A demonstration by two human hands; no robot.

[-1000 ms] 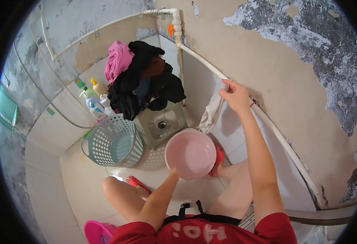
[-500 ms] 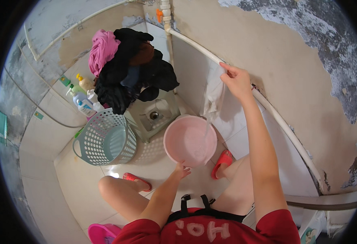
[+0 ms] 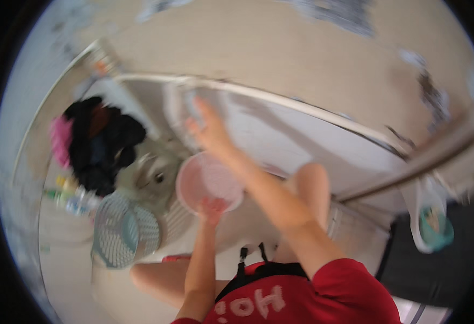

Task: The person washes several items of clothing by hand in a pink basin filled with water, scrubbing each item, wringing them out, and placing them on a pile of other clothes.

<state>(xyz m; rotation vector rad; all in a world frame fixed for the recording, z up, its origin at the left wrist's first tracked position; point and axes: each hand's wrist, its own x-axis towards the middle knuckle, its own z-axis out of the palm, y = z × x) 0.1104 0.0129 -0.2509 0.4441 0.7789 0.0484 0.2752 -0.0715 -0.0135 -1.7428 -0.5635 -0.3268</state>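
Observation:
A round pink basin (image 3: 188, 178) stands on the floor in front of me, with what looks like water in it. Over its near edge lies my left hand (image 3: 212, 209), fingers spread and holding nothing. My right hand (image 3: 211, 129) is raised beyond the basin, thumb and fingers apart with nothing between them. Just beside its fingertips a whitish, limp item (image 3: 176, 105) hangs from the wall pipe (image 3: 258, 93). Motion blur hides its detail, and I cannot tell whether my fingers touch it.
A pile of dark clothes (image 3: 99, 140) with a pink garment (image 3: 61, 141) rests on a grey-green stool (image 3: 158, 162) to the left. Nearer stands a perforated blue-green basket (image 3: 123, 232). Several pump bottles (image 3: 74, 197) line the left wall. A teal-and-white item (image 3: 434, 227) lies at right.
The view has swung right, shifting the basin and clothes left in the picture. My right hand has loosened from its pinch at the pipe. My left hand has spread over the basin's near edge.

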